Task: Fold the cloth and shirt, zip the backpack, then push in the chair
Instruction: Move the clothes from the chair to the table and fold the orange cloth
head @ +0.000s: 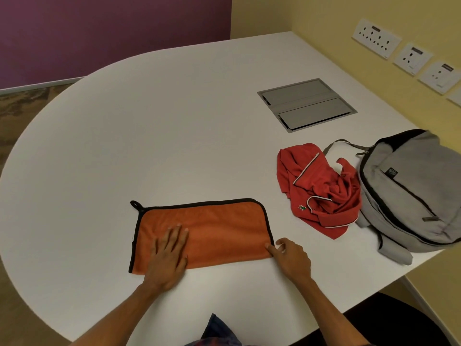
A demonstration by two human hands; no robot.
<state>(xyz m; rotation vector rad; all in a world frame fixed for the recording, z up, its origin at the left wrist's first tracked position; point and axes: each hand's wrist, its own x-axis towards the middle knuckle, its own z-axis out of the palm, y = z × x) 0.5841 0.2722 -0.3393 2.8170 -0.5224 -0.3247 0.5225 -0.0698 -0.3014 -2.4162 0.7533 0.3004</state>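
Cloth fold in progress on the bench (174, 108).
Left hand (167, 255) lies flat, grip apart, pinning the orange cloth (219, 228); right hand (290, 257) pinches its near right corner, probably for the next fold. Shirt (321, 191) lies crumpled against the backpack (409, 191).

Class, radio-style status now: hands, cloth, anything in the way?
Left hand flat on orange cloth; right hand pinching its right corner. Cloth folded once. Red shirt crumpled by backpack, clear of the cloth.
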